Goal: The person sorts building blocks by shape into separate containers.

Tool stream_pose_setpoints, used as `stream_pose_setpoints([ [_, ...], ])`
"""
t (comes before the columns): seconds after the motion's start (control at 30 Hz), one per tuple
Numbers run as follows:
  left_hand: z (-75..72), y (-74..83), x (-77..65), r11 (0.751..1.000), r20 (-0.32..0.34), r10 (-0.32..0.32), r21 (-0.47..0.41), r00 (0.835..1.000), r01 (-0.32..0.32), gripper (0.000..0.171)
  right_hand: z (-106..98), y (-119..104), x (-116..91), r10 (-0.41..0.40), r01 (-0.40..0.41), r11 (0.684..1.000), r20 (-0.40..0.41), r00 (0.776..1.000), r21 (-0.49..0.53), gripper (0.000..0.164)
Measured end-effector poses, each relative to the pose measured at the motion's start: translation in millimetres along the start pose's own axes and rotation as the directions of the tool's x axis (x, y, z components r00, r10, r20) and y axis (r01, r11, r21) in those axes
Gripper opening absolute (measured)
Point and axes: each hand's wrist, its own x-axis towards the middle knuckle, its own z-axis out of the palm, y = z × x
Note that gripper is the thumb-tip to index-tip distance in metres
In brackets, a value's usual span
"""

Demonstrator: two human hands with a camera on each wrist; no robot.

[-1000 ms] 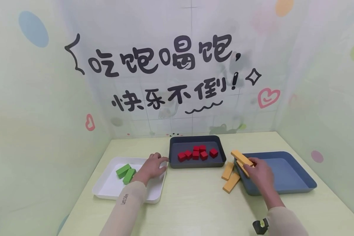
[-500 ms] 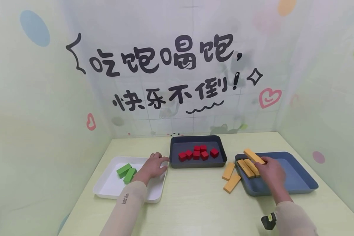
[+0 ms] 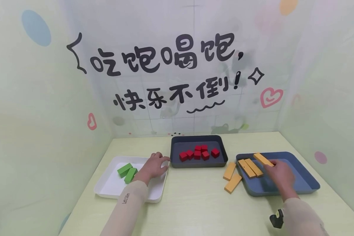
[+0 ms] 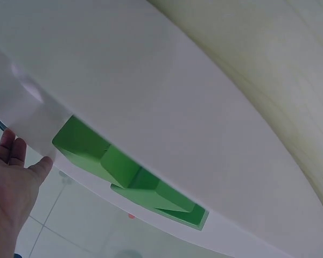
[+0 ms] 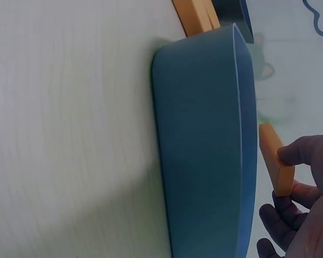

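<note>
Between thumb and fingers, my right hand (image 3: 283, 177) pinches a flat orange block (image 3: 262, 159) over the blue tray (image 3: 301, 177); the right wrist view shows this orange block (image 5: 276, 160) above the tray's rim. Two similar orange blocks (image 3: 250, 168) lie side by side at the tray's left end. Just outside it, two more orange blocks (image 3: 233, 183) lie on the table. My left hand (image 3: 154, 167), fingers loosely bent and holding nothing, is over the right side of the white tray (image 3: 109, 186), its fingertips by the rim. Green blocks (image 4: 91, 150) lie in that tray.
At the back middle, a dark grey tray (image 3: 177, 164) holds several red cubes (image 3: 197, 154). A pale wood-look table (image 3: 194, 200) lies under all three trays. Patterned walls (image 3: 147, 124) enclose the back and both sides.
My right hand has moved right with one orange block, away from the two blocks now visible side by side in the blue tray. My left hand has stayed in place.
</note>
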Motion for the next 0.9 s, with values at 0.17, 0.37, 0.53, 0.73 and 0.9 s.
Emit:
stream_pose_setpoints([
  [0.17, 0.5, -0.7, 1.1, 1.000, 0.008, -0.016, 0.005, 1.000, 0.016, 0.035, -0.1, 3.3, 3.3, 0.011, -0.011, 1.000, 0.020, 1.000, -0.021, 0.050],
  [0.37, -1.0, 0.3, 0.9, 1.000, 0.017, -0.023, 0.001, 1.000, 0.023, 0.036, 5.2, 9.1, 8.9, 0.031, -0.029, 0.999, 0.050, 0.998, -0.035, 0.050],
  [0.53, -0.7, -1.1, 1.1, 1.000, 0.020, -0.019, 0.012, 1.000, 0.019, 0.035, 10.0, 10.5, 12.2, 0.027, -0.022, 0.997, 0.076, 0.997, -0.068, 0.053],
  [0.73, -1.5, 0.5, 1.2, 1.000, 0.023, -0.013, 0.013, 1.000, 0.012, 0.035, 15.6, 3.5, 10.7, 0.035, -0.028, 0.996, 0.074, 0.997, -0.087, 0.060],
  [0.9, -1.9, 1.4, 0.8, 1.000, 0.029, -0.023, 0.012, 0.999, 0.023, 0.035, 20.4, -3.2, 8.7, 0.019, -0.015, 0.998, 0.061, 0.998, -0.068, 0.058],
])
